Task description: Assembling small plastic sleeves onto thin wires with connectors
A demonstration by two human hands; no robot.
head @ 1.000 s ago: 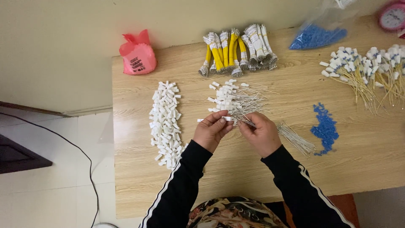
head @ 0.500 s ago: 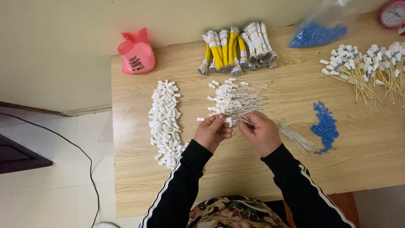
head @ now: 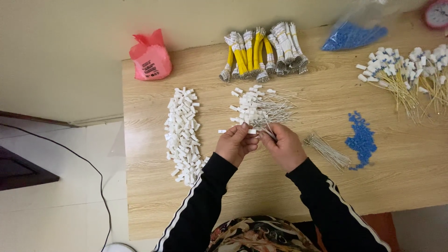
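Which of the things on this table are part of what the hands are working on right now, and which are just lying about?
In use:
left hand and right hand, pinching a small white connector
pile of wired connectors
heap of white connectors
loose wires

Lying about:
pink bag
yellow and white bundles
blue beads
red clock

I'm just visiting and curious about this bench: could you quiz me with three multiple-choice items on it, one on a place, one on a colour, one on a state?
1. Where is the pink bag?
A. far left corner of the table
B. near right corner
C. on the floor

2. What colour is the loose bead pile?
A. red
B. blue
C. green

3. What are the hands doing?
A. resting flat and apart
B. together, pinching small parts
C. lifting the bag

Answers: 1 A, it sits at the far left edge. 2 B, plainly blue. 3 B, left hand and right hand meet at the white pieces.
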